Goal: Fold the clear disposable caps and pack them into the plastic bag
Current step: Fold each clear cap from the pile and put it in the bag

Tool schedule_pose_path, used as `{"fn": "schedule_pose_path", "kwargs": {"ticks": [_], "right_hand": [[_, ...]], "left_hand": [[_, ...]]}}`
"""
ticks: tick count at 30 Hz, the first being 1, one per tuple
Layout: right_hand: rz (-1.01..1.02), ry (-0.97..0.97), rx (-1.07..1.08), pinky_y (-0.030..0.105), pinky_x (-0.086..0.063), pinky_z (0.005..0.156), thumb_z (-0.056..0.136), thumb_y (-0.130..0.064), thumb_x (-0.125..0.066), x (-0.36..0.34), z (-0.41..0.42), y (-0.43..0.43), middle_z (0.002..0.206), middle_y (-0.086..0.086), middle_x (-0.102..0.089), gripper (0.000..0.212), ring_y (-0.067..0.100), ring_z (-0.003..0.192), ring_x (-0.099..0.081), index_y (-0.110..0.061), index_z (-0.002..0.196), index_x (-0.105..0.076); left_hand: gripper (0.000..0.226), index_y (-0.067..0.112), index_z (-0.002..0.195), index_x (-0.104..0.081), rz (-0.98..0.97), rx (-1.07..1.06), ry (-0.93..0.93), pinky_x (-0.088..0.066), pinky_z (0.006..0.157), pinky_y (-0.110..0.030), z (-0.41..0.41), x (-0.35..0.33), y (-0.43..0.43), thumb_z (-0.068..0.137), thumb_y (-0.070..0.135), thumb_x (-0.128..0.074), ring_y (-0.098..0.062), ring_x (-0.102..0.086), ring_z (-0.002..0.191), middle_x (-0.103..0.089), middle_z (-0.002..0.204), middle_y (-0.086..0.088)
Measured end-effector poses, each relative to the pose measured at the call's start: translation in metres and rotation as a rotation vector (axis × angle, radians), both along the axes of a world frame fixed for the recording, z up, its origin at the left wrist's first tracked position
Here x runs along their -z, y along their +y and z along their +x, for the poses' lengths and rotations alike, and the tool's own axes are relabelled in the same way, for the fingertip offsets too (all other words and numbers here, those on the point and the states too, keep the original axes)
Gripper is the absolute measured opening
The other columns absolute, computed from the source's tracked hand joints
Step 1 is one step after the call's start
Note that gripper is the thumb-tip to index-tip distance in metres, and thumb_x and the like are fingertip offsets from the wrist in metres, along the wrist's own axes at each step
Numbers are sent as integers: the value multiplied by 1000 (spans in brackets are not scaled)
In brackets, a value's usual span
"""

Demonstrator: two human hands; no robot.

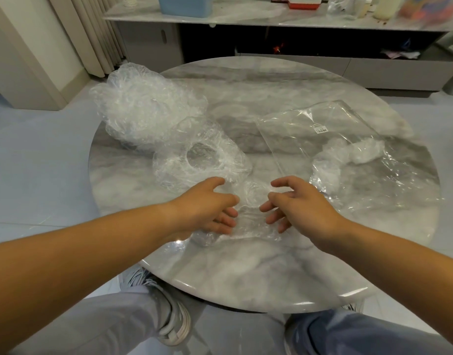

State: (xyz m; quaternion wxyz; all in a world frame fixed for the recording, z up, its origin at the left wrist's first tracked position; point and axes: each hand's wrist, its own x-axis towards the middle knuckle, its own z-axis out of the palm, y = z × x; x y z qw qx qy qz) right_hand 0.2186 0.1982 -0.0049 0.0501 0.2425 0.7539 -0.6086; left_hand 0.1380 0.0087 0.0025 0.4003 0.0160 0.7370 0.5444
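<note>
A crumpled clear cap [248, 213] lies on the round marble table [245, 272], between my two hands. My left hand [210, 206] sits at its left side, fingers loosely bent and touching the film. My right hand [297, 203] hovers at its right side with fingers spread and bent, holding nothing. Another clear cap [202, 155] with a round opening lies just beyond. A heap of clear caps [143, 108] sits at the table's far left. The flat clear plastic bag [322, 129] with a small label lies at the right, with a bunched cap [348, 160] at its near end.
A long low cabinet [271, 19] stands behind the table with a blue box [185, 5] and bottles on top. My knees and grey shoes [169, 321] are below the table's near edge. Pale floor tiles surround the table.
</note>
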Motion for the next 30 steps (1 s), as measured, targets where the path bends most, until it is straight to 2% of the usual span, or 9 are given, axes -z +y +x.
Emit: {"fn": "schedule_pose_path", "kwargs": {"ticks": [3,6,9,14,19,22,24,26,30], "right_hand": [[-194,-67,40,37,-59,62,100,-19,-61,-1,-3,-1,101,21,-73,51,30,73,-72,-22,146,-39],[-260,-105,58,37,-60,60,101,-24,-60,-1,-2,0,105,26,-71,49,32,73,-72,-25,146,-40],[-282,-115,36,36,-59,59,102,-31,-58,-1,0,3,100,26,-70,32,30,72,-71,-8,124,-59],[-281,-74,44,39,-61,62,102,-37,-57,-4,4,7,93,29,-71,42,37,77,-72,2,89,-63],[-117,-65,-80,39,-61,62,100,-39,-57,-6,15,8,88,24,-73,52,32,69,-70,10,86,-63],[153,61,-109,26,-54,54,99,-38,-59,-6,21,6,83,12,-69,39,12,57,-63,-1,87,-61],[400,233,-179,14,-49,66,96,-45,-57,-7,25,5,100,-6,-64,26,0,74,-61,-21,95,-65],[594,359,-362,9,-41,89,94,-57,-50,-3,27,6,125,-17,-56,39,-4,113,-52,-30,118,-66],[646,426,-578,27,-38,108,94,-60,-48,3,36,3,124,-15,-63,50,0,126,-49,-25,125,-68]], "left_hand": [[44,17,139,-50,11,23,-105,-61,85,-48,-4,3,-5,100,35,-60,-30,-75,90,-72,105,-20],[46,8,121,-59,90,6,-229,-58,91,-53,-10,5,-12,99,48,-55,-36,-73,97,-72,107,-25],[52,2,111,-59,137,-7,-287,-56,91,-52,-15,5,-17,100,52,-51,-40,-71,103,-71,111,-28],[60,-7,107,-62,101,21,-241,-58,89,-46,-16,5,-20,101,51,-49,-38,-73,101,-73,108,-27],[59,-9,105,-67,-12,110,-110,-59,91,-45,-13,6,-19,102,47,-50,-35,-75,92,-75,97,-23],[57,-8,101,-70,-51,194,9,-60,90,-46,-10,5,-17,101,46,-52,-33,-76,88,-76,94,-21],[58,-8,100,-71,-49,218,44,-60,89,-46,-8,5,-15,101,47,-51,-32,-76,88,-76,93,-20],[62,-9,100,-71,-40,214,45,-60,88,-46,-7,5,-14,101,49,-49,-33,-76,87,-76,93,-21],[69,-11,100,-69,-25,152,10,-62,82,-43,-8,7,-15,101,54,-45,-35,-76,86,-75,91,-24]]}}
